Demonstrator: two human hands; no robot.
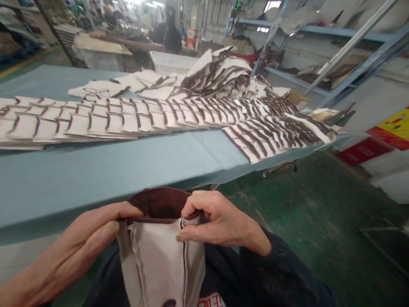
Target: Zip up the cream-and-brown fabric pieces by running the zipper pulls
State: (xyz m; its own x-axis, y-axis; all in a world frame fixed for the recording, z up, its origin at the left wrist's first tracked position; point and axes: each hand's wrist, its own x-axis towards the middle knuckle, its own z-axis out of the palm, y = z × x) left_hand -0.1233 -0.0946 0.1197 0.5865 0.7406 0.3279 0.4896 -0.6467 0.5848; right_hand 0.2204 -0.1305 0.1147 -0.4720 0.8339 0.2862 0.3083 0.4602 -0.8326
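A cream fabric tube (159, 260) with a dark brown inside hangs upright in front of my body, its round opening at the top. My left hand (105, 221) pinches the left side of the rim, fingers over the edge and thumb outside. On the right, my right hand (214, 217) grips the rim beside a vertical seam, its thumb pressed on the outer face and its fingers curled at the edge. A dark mark shows low on the fabric, partly cut off by the frame.
A blue-covered table (128, 164) stands ahead, bearing long overlapping rows of cream pieces (128, 117) with brown edges. Behind them lie a loose heap (220, 74) and glasses (96, 93). Blue shelving (345, 34) is at the right, and a person (172, 34) is far back.
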